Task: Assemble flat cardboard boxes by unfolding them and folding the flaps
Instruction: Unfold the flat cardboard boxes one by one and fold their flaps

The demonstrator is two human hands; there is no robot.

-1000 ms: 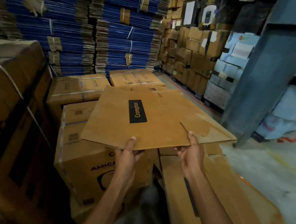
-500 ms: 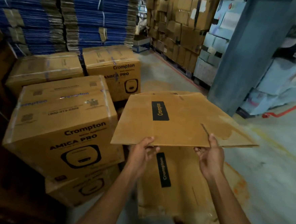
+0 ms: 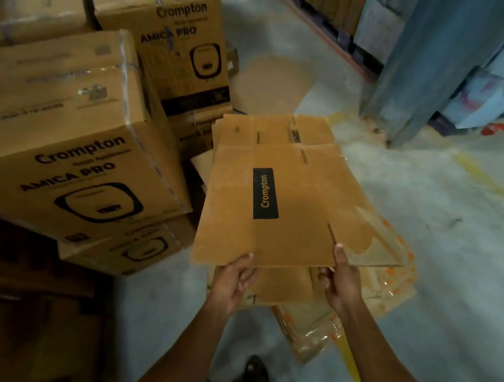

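Both grips are clamped on one flat cardboard box (image 3: pixel 231 219). The left grip (image 3: pixel 232 279) pinches its near edge, thumb on top and fingers under. The right grip (image 3: pixel 342 283) pinches the same edge further right, thumb on top, just beside a slit cut between two flaps.

The flat box is brown, thin and stiff, with straight edges and fold lines. It has one black label (image 3: pixel 267 194) with yellow letters. A pale scuffed patch shows near the right thumb.

The flat box reaches away from the two grips, up in the air. It hangs over a pile of flat boxes (image 3: pixel 279 130) on the grey floor (image 3: pixel 437 204). Crinkly clear plastic wrap (image 3: pixel 387 285) with orange marks sits round the pile's near end.

Five closed boxes (image 3: pixel 69 148) stand stacked on the left, brown with black print; some show only in part. One loose cardboard sheet (image 3: pixel 270 81) lies on the floor further off. One blue pillar (image 3: pixel 432 69) stands at the right. One dark shoe (image 3: pixel 257 373) shows at the bottom.
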